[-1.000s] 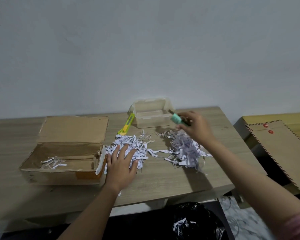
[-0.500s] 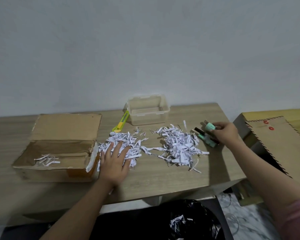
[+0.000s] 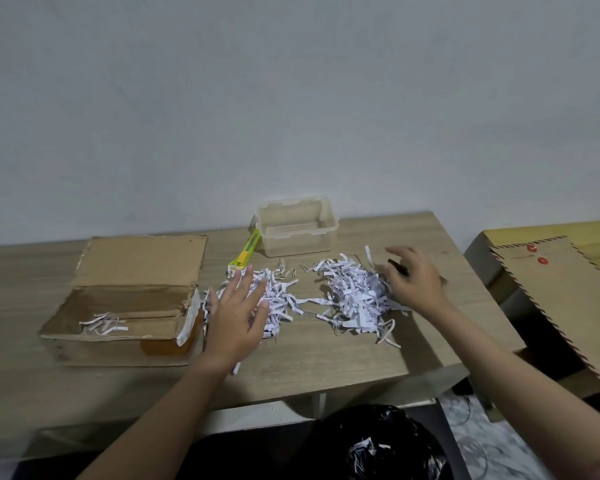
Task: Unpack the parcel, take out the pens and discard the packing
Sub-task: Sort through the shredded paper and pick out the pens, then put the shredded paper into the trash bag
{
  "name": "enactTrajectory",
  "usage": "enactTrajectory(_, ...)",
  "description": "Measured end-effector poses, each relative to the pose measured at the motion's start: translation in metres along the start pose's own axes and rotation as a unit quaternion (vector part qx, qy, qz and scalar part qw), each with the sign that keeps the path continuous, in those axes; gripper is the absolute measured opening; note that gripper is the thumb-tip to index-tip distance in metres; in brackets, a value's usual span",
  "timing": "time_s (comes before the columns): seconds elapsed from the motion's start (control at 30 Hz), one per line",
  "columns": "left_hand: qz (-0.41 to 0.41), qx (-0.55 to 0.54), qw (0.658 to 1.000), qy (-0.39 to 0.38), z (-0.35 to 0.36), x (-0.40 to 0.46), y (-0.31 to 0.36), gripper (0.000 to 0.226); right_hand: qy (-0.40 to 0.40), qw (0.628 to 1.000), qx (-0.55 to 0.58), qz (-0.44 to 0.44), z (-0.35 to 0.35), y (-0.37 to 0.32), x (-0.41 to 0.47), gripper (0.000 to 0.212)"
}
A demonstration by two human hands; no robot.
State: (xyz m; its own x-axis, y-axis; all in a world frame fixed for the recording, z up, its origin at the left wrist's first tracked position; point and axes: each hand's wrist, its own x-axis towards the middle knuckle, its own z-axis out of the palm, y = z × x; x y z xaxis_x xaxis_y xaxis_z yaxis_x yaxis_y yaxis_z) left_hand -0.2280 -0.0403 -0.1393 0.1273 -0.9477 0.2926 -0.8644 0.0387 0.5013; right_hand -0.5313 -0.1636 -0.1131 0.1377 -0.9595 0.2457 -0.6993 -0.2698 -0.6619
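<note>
Head view. Changes since the frame half a second ago: the right hand [image 3: 414,284] has released the teal-capped pens it held and now hovers, fingers spread and loosely bent, at the right edge of the right shred pile [image 3: 355,299]. Only a dark pen end [image 3: 397,267] shows, just beyond that hand's fingers; the rest of the pens is hidden by the hand, so their count cannot be told. The left hand [image 3: 238,311] has stayed in place, flat with fingers spread, on the left shred pile [image 3: 274,299].

Count of items on the table [image 3: 326,362]:
- Shred piles: two, side by side at centre, joined by a few loose strips.
- Cardboard box [image 3: 125,303]: one, at left, flap open toward the far side, a few strips inside near its left end. The left pile touches its right end.
- Clear tub [image 3: 297,226]: one, at the far edge, open.
- Cutter [image 3: 245,252]: one, yellow-green, just left of the tub, beyond the left pile.

Off the table:
- Black bag [image 3: 378,441]: one, below the near edge, with shreds inside.
- Brown envelope [image 3: 568,299]: one, on a second surface at right, with two red discs at its far end.
</note>
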Motion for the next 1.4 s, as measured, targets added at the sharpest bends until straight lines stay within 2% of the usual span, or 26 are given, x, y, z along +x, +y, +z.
enactTrajectory(0.07, -0.013, 0.015, 0.998, 0.053, -0.001, 0.003, -0.001, 0.054, -0.071, 0.997, 0.011, -0.016, 0.013, -0.010, -0.011, 0.049)
enactTrajectory(0.13, -0.048, 0.032, 0.996, 0.064, 0.001, 0.006, -0.009, 0.053, -0.114, 0.993, 0.001, 0.002, 0.028, -0.012, -0.018, 0.071)
enactTrajectory(0.2, -0.110, 0.043, 0.993, 0.026, 0.005, 0.007, -0.014, 0.056, -0.124, 0.991, -0.016, 0.036, 0.044, -0.011, -0.023, 0.087)
enactTrajectory(0.3, -0.188, 0.043, 0.980, -0.045, 0.016, 0.009, -0.011, 0.066, -0.130, 0.989, -0.023, 0.066, 0.064, -0.016, -0.029, 0.095)
enactTrajectory(0.4, -0.222, 0.029, 0.971, -0.088, 0.028, 0.011, -0.002, 0.063, -0.141, 0.989, -0.009, 0.048, 0.081, -0.030, -0.034, 0.093)
enactTrajectory(0.5, -0.201, -0.037, 0.973, -0.102, 0.038, 0.012, 0.012, 0.056, -0.141, 0.989, 0.033, 0.023, 0.097, -0.049, -0.040, 0.084)
enactTrajectory(0.6, -0.181, -0.091, 0.978, -0.050, 0.040, 0.013, 0.027, 0.050, -0.118, 0.988, 0.095, 0.006, 0.106, -0.061, -0.044, 0.084)
enactTrajectory(0.7, -0.193, -0.059, 0.979, 0.034, 0.033, 0.012, 0.024, 0.051, -0.048, 0.989, 0.139, -0.001, 0.098, -0.060, -0.040, 0.080)
enactTrajectory(0.83, -0.236, -0.044, 0.970, 0.046, 0.026, 0.004, 0.005, 0.068, 0.021, 0.994, 0.111, 0.005, 0.077, -0.041, -0.040, 0.073)
enactTrajectory(0.9, -0.240, -0.070, 0.968, 0.029, 0.030, 0.000, -0.002, 0.069, 0.010, 0.996, 0.077, 0.039, 0.073, -0.033, -0.047, 0.079)
enactTrajectory(0.97, -0.232, -0.111, 0.966, 0.006, 0.037, 0.000, -0.003, 0.067, -0.038, 0.995, 0.062, 0.062, 0.079, -0.032, -0.051, 0.089)
enactTrajectory(1.07, -0.214, -0.162, 0.963, -0.020, 0.045, 0.006, 0.007, 0.059, -0.095, 0.992, 0.076, 0.045, 0.097, -0.044, -0.050, 0.092)
enactTrajectory(1.23, -0.186, -0.275, 0.943, -0.017, 0.051, 0.018, 0.025, 0.046, -0.101, 0.972, 0.212, 0.029, 0.127, -0.074, -0.048, 0.071)
enactTrajectory(1.4, -0.214, -0.319, 0.923, -0.004, 0.058, 0.018, 0.038, 0.044, -0.021, 0.952, 0.298, 0.069, 0.143, -0.086, -0.053, 0.047)
